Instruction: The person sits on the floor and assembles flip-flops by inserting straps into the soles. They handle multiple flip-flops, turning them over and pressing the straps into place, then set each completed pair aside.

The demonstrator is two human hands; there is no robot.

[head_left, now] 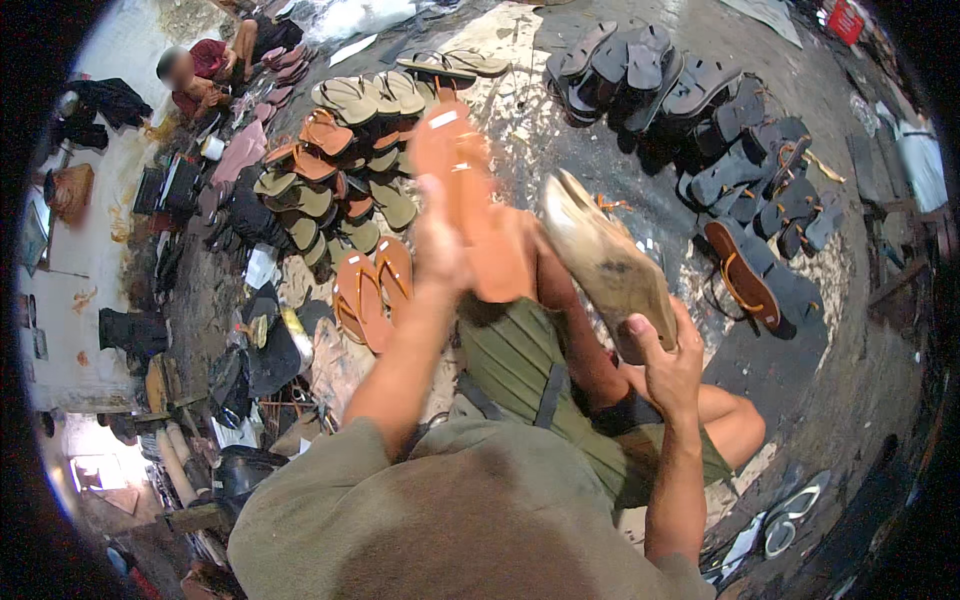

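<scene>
My left hand [438, 245] is closed round the side of an orange-tan flat sandal [476, 215], which is held up in front of me and blurred by motion. In my right hand [674, 362] is a worn, foot-shaped shoe last [615, 258], gripped at its wide lower end. The last tilts up and to the left, its narrow tip pointing away from me. The sandal and the last are apart. Left of my left forearm lies a pair of orange-tan thong sandals [365, 302].
Stacked olive and orange sandals [312, 198] lie ahead on the left. Dark sandals [720, 150] curve along the right, beside a brown sandal with an orange strap [742, 276]. A white-strapped sandal [786, 520] lies at the lower right. Another person [208, 68] sits at the far left.
</scene>
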